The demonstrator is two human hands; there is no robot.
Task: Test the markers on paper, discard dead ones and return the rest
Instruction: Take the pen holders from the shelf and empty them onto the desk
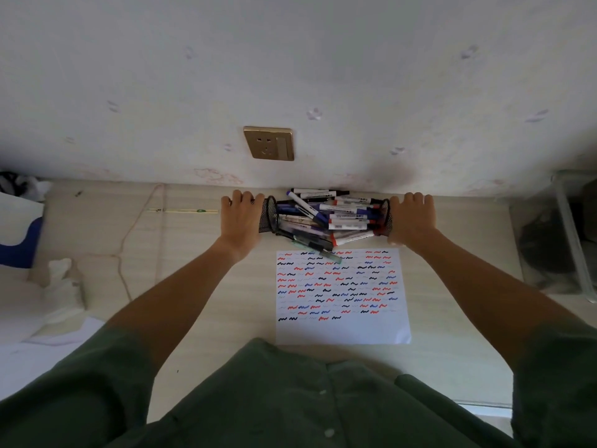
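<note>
Two black mesh cups lie tipped on their sides at the far edge of the tabletop (200, 318), mouths facing each other: the left cup (269, 215) gripped by the left hand (240, 218), the right cup (386, 218) by the right hand (412, 219), fingers curled over each. Between them lies a heap of markers (326, 218), too tangled to count, their labels unreadable. One paper sheet (339, 299) with red, blue and black squiggles lies just nearer.

A home desk (200, 318) against a wall with a socket (268, 143).
</note>
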